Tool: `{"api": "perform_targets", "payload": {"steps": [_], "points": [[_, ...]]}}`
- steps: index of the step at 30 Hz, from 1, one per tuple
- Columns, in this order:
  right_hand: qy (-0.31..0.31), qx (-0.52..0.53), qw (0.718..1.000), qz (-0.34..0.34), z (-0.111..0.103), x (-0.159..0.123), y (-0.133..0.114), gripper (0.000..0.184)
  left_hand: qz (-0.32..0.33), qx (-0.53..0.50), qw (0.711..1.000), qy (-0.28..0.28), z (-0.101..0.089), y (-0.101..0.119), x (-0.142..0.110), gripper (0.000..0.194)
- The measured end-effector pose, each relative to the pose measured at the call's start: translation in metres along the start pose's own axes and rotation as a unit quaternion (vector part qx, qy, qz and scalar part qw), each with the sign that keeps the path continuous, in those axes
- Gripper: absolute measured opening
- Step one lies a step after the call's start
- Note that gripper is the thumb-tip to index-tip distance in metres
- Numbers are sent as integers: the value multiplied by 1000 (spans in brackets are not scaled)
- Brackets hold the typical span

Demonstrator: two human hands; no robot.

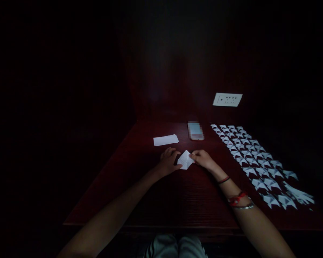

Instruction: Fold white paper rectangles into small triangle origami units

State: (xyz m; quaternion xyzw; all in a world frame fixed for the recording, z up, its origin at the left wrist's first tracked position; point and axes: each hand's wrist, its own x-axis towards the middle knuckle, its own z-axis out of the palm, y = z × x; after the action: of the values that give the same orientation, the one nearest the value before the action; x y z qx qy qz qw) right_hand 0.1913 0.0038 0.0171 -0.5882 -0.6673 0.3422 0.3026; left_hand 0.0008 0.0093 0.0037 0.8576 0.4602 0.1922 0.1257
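A folded piece of white lined paper (185,160) with a pointed top lies between my hands, over the middle of the dark red table. My left hand (169,162) has it by the left edge, thumb on its lower corner and index finger curved near its upper side. On the opposite side, my right hand (202,158) pinches the paper's right edge between thumb and fingers. Just beyond my left hand rests a small stack of white paper sheets (165,140). The fingertips beneath the paper are hidden.
Rows of folded white paper pieces (255,154) cover the right side of the table (118,179). Loose paper strips (298,193) lie near their front end. A phone (196,131) rests at the back. A socket panel (227,99) is on the wall behind.
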Motion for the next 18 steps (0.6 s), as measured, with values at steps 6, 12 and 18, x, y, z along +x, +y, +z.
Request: {"api": "perform_targets", "payload": {"steps": [6,12,18], "points": [[29,150,987,54,9,0,-8,17,21,-7,1000,-2,0,4,-1,42],[37,190,980,45,11,-6,-15,30,-22,-9,998,64,0,5,2,13],[18,105,994,5,18,-10,-14,36,-15,-6,997,78,1,5,4,10]]}}
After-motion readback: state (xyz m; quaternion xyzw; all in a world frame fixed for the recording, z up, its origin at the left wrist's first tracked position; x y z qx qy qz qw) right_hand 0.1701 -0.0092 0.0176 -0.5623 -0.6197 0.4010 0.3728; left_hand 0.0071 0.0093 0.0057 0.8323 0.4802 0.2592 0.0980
